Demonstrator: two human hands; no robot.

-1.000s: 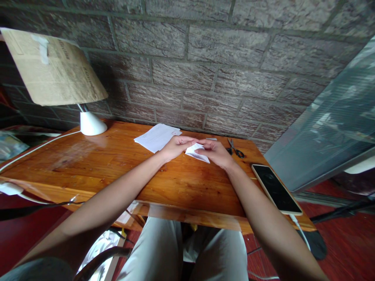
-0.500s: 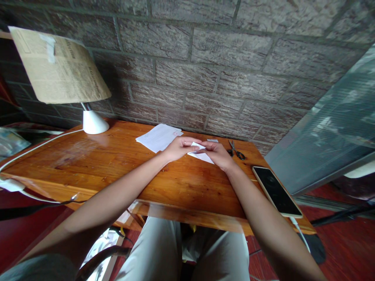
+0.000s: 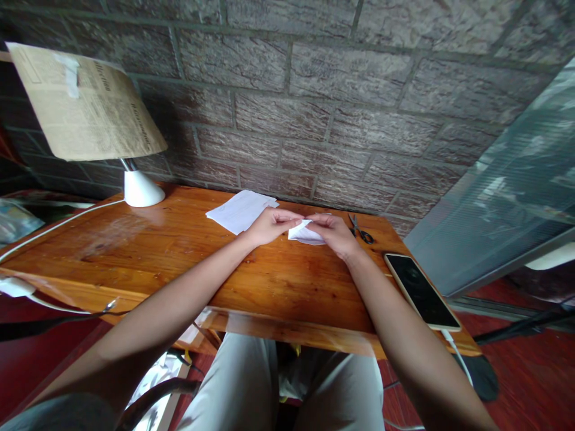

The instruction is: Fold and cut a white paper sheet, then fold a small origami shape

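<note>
A small folded piece of white paper [image 3: 306, 234] is held between both hands, just over the wooden table [image 3: 287, 287]. My left hand [image 3: 269, 226] pinches its left upper edge between thumb and fingers. On the other side, my right hand [image 3: 335, 232] grips the paper's right part, its fingertips close to those of the left. Part of the paper is hidden behind the fingers. Behind my left hand lies a stack of white paper sheets [image 3: 240, 209]. Beyond my right hand rest scissors [image 3: 360, 230] with dark handles.
At the table's back left stands a white lamp [image 3: 142, 190] with a newsprint shade [image 3: 90, 108]. A phone [image 3: 422, 290] with a white cable lies near the right edge. Along the back runs a brick wall [image 3: 305, 120]; a glass panel [image 3: 507, 185] is at right.
The folded paper has turned in my fingers, and its lower flap now sits higher. Both hands stay close together; the whole view has shifted slightly.
</note>
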